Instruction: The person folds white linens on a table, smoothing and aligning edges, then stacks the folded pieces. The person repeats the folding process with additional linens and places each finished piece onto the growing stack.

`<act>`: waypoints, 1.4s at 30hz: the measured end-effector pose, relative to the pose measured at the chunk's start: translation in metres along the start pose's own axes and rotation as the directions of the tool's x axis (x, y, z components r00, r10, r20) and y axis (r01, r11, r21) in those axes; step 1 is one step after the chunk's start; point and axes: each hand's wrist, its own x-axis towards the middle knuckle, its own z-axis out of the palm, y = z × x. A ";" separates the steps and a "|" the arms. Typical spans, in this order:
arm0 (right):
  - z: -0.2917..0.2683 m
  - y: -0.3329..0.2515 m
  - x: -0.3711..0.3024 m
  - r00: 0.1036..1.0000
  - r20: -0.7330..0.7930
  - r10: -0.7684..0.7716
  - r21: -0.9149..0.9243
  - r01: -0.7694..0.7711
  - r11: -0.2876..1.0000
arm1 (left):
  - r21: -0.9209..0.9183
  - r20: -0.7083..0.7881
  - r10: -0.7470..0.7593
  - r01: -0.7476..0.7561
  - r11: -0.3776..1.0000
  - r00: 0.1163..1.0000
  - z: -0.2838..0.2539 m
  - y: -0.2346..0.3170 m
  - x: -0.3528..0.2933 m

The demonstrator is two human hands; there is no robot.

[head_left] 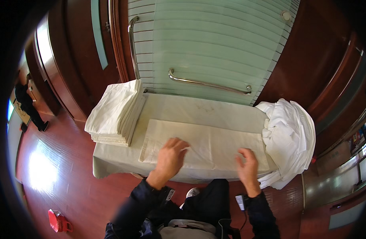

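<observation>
A long white cloth (211, 139), folded into a flat rectangle, lies across the covered table in front of me. My left hand (171, 158) is over its left half, fingers loosely bent and apart, holding nothing. Near the right part of the same cloth is my right hand (248, 166), its thumb and curved fingers apart with nothing between them. Whether either hand touches the cloth is hard to tell. To the left stands a neat stack of folded white cloths (115, 107). A loose heap of crumpled white cloths (289, 133) lies at the right end, partly hanging over the edge.
A pale cover drapes the table (115, 160). Behind it are a frosted glass panel (215, 44) and a metal handrail (209, 84). A red container (59, 221) stands on the reddish floor at lower left. Another person (26, 101) stands far left by a doorway.
</observation>
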 end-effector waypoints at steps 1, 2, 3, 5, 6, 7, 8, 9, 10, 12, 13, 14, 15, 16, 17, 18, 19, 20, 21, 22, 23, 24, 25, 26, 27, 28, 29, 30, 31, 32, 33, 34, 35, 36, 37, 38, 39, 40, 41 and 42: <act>0.013 -0.013 0.001 0.998 0.060 -0.034 0.030 0.032 0.999 | -0.048 0.073 0.076 -0.073 0.996 0.994 0.012 0.002 0.007; 0.024 -0.025 0.002 0.991 0.118 -0.068 0.063 0.061 0.996 | -0.017 0.129 0.124 -0.123 0.992 0.984 0.022 0.003 0.011; 0.034 -0.032 0.003 0.982 0.171 -0.085 0.066 0.075 0.995 | 0.010 0.168 0.185 -0.189 0.982 0.968 0.032 0.003 0.013; 0.048 -0.042 0.002 0.953 0.285 -0.101 0.075 0.083 0.994 | 0.050 0.223 0.230 -0.247 0.968 0.947 0.044 -0.001 0.009; 0.052 -0.043 0.001 0.943 0.316 -0.103 0.027 0.100 0.995 | 0.068 0.234 0.220 -0.242 0.968 0.947 0.047 -0.004 0.005; 0.055 -0.043 -0.001 0.932 0.349 -0.102 -0.020 0.116 0.993 | 0.101 0.301 0.162 -0.200 0.975 0.940 0.049 -0.006 0.001; 0.056 -0.042 -0.003 0.903 0.426 -0.049 -0.095 0.099 0.991 | 0.105 0.248 0.207 -0.239 0.965 0.946 0.051 -0.008 -0.002; 0.057 -0.041 -0.004 0.919 0.379 -0.105 -0.068 0.141 0.988 | 0.126 0.249 0.204 -0.241 0.962 0.947 0.052 -0.009 -0.003; 0.058 -0.039 -0.005 0.918 0.382 -0.112 -0.071 0.149 0.986 | 0.146 0.247 0.194 -0.235 0.961 0.949 0.053 -0.009 -0.005; 0.058 -0.036 -0.007 0.914 0.387 -0.125 -0.078 0.167 0.983 | 0.177 0.247 0.178 -0.225 0.958 0.952 0.054 -0.006 -0.005; 0.057 -0.035 -0.008 0.913 0.388 -0.128 -0.083 0.173 0.981 | 0.196 0.222 0.189 -0.233 0.953 0.957 0.054 -0.005 -0.004; 0.056 -0.032 -0.007 0.915 0.371 -0.161 -0.086 0.206 0.975 | 0.209 0.257 0.155 -0.211 0.955 0.954 0.051 -0.004 -0.002; 0.053 -0.027 -0.007 0.910 0.392 -0.135 -0.085 0.182 0.980 | 0.222 0.271 0.138 -0.202 0.954 0.953 0.047 -0.006 -0.002; 0.048 -0.019 -0.006 0.908 0.396 -0.138 -0.081 0.184 0.980 | 0.238 0.263 0.148 -0.213 0.948 0.953 0.040 -0.009 -0.001; 0.041 -0.010 -0.005 0.908 0.377 -0.183 -0.071 0.225 0.972 | 0.269 0.293 0.084 -0.167 0.949 0.952 0.031 -0.015 -0.001; 0.032 0.003 -0.003 0.913 0.396 -0.097 -0.114 0.154 0.981 | 0.304 0.298 0.047 -0.141 0.942 0.953 0.019 -0.024 -0.001; 0.020 0.019 -0.001 0.922 0.379 -0.078 -0.150 0.144 0.978 | 0.351 0.293 0.022 -0.129 0.928 0.956 0.007 -0.034 -0.002; 0.008 0.035 0.000 0.928 0.372 -0.016 -0.245 0.115 0.963 | 0.385 0.294 -0.034 -0.085 0.919 0.955 -0.007 -0.045 -0.004; -0.003 0.051 0.000 0.943 0.326 0.067 -0.306 0.038 0.951 | 0.437 0.277 -0.070 -0.060 0.897 0.958 -0.021 -0.055 -0.006; -0.015 0.065 0.000 0.936 0.323 0.140 -0.387 -0.005 0.922 | 0.466 0.261 -0.125 -0.011 0.885 0.957 -0.030 -0.062 -0.008; -0.023 0.076 -0.002 0.927 0.308 0.215 -0.401 -0.078 0.912 | 0.450 0.239 -0.087 -0.031 0.892 0.967 -0.034 -0.066 -0.010; -0.026 0.084 -0.005 0.943 0.296 0.152 -0.379 -0.030 0.925 | 0.457 0.238 -0.096 -0.025 0.889 0.967 -0.038 -0.069 -0.013; -0.027 0.090 -0.008 0.934 0.308 0.183 -0.412 -0.042 0.910 | 0.471 0.237 -0.106 -0.019 0.882 0.966 -0.041 -0.071 -0.015; -0.026 0.094 -0.010 0.939 0.303 0.163 -0.401 -0.030 0.916 | 0.468 0.233 -0.073 -0.046 0.883 0.970 -0.041 -0.071 -0.016; -0.024 0.097 -0.012 0.940 0.300 0.161 -0.407 -0.027 0.913 | 0.476 0.242 -0.108 -0.021 0.879 0.964 -0.041 -0.071 -0.016; -0.023 0.099 -0.014 0.953 0.283 0.111 -0.409 0.015 0.912 | 0.487 0.243 -0.110 -0.023 0.873 0.964 -0.039 -0.070 -0.016; -0.022 0.100 -0.014 0.944 0.291 0.156 -0.413 -0.023 0.910 | 0.507 0.229 -0.089 -0.041 0.861 0.969 -0.038 -0.070 -0.016; -0.020 0.100 -0.013 0.946 0.287 0.150 -0.410 -0.020 0.912 | 0.512 0.239 -0.134 -0.008 0.859 0.962 -0.035 -0.069 -0.015; -0.018 0.098 -0.011 0.948 0.285 0.144 -0.408 -0.016 0.913 | 0.525 0.234 -0.156 0.011 0.851 0.960 -0.030 -0.067 -0.015; -0.016 0.096 -0.008 0.941 0.295 0.165 -0.423 -0.026 0.906 | 0.546 0.231 -0.193 0.037 0.837 0.954 -0.023 -0.065 -0.014; -0.012 0.092 -0.005 0.934 0.306 0.184 -0.438 -0.033 0.898 | 0.526 0.262 -0.142 -0.018 0.850 0.954 -0.014 -0.063 -0.011; -0.007 0.085 0.000 0.911 0.332 0.243 -0.478 -0.060 0.876 | 0.512 0.300 -0.103 -0.069 0.856 0.948 -0.002 -0.060 -0.007; 0.001 0.077 0.007 0.923 0.346 0.166 -0.421 -0.005 0.907 | 0.507 0.338 -0.064 -0.125 0.853 0.939 0.012 -0.056 -0.002; 0.013 0.066 0.013 0.919 0.374 0.127 -0.388 0.031 0.921 | 0.480 0.355 0.011 -0.193 0.856 0.935 0.029 -0.048 0.001; 0.026 0.052 0.019 0.901 0.415 0.125 -0.376 0.045 0.925 | 0.457 0.373 0.080 -0.258 0.851 0.924 0.047 -0.040 0.006; 0.040 0.038 0.025 0.896 0.439 0.063 -0.298 0.079 0.951 | 0.420 0.395 0.096 -0.272 0.866 0.914 0.065 -0.032 0.013; 0.055 0.025 0.031 0.890 0.456 -0.005 -0.222 0.119 0.968 | 0.398 0.379 0.162 -0.319 0.860 0.911 0.081 -0.025 0.019; 0.068 0.013 0.036 0.864 0.503 -0.008 -0.142 0.091 0.986 | 0.360 0.384 0.121 -0.269 0.893 0.916 0.093 -0.022 0.027; 0.080 0.004 0.041 0.849 0.524 -0.061 -0.041 0.096 0.994 | 0.329 0.359 0.114 -0.240 0.914 0.926 0.104 -0.020 0.035; 0.089 0.000 0.043 0.856 0.514 -0.050 -0.069 0.100 0.993 | 0.327 0.376 0.075 -0.208 0.922 0.923 0.111 -0.020 0.039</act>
